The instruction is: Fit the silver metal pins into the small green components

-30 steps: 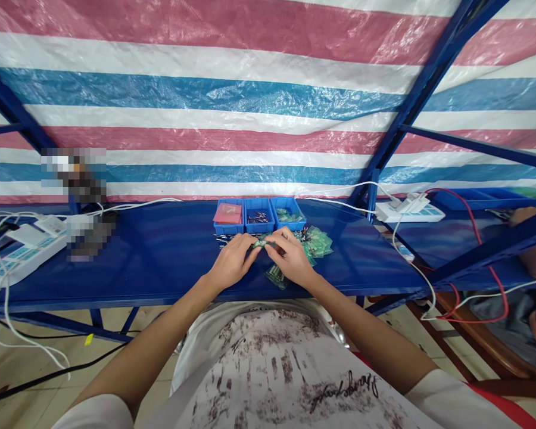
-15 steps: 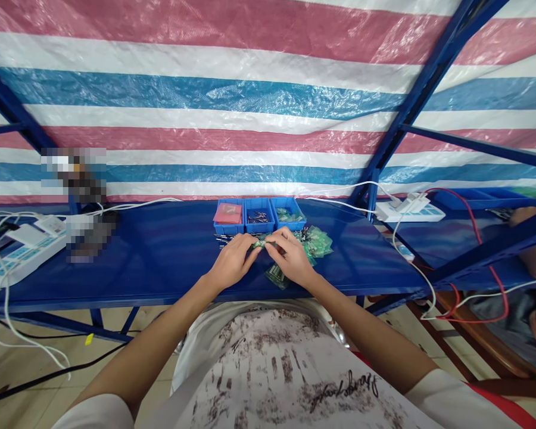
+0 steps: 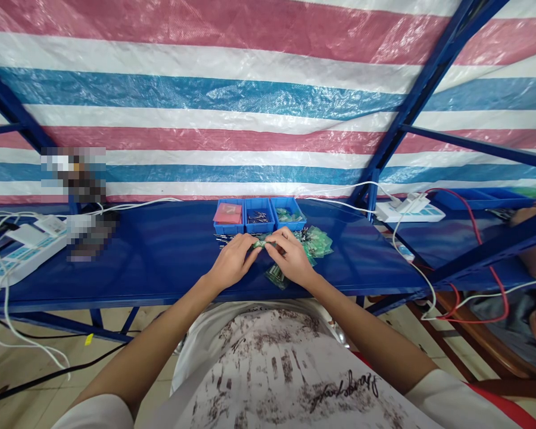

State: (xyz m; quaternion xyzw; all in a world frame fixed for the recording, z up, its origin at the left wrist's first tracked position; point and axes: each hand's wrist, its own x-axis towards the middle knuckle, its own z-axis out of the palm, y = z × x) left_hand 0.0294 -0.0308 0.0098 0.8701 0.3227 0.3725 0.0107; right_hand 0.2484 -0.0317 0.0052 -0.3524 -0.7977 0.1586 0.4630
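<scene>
Between both sets of fingertips, just above the table, is a small green plastic packet [image 3: 259, 243]; the fingers partly cover it and its contents are too small to make out. My left hand [image 3: 234, 260] pinches its left end. My right hand [image 3: 291, 256] pinches the right end. Beside and behind the right hand lies a pile of clear green packets [image 3: 318, 241]. More green packets [image 3: 276, 276] lie under that hand, partly hidden. Thin dark metal rods [image 3: 223, 239] lie behind the left hand.
Three joined blue bins stand behind my hands: one with pink packets [image 3: 228, 213], one with small dark rods [image 3: 259, 218], one with green packets [image 3: 289, 214]. Power strips [image 3: 27, 253] with white cables sit on the blue table [image 3: 161, 262]. At right, another person's arm [image 3: 533, 235] shows.
</scene>
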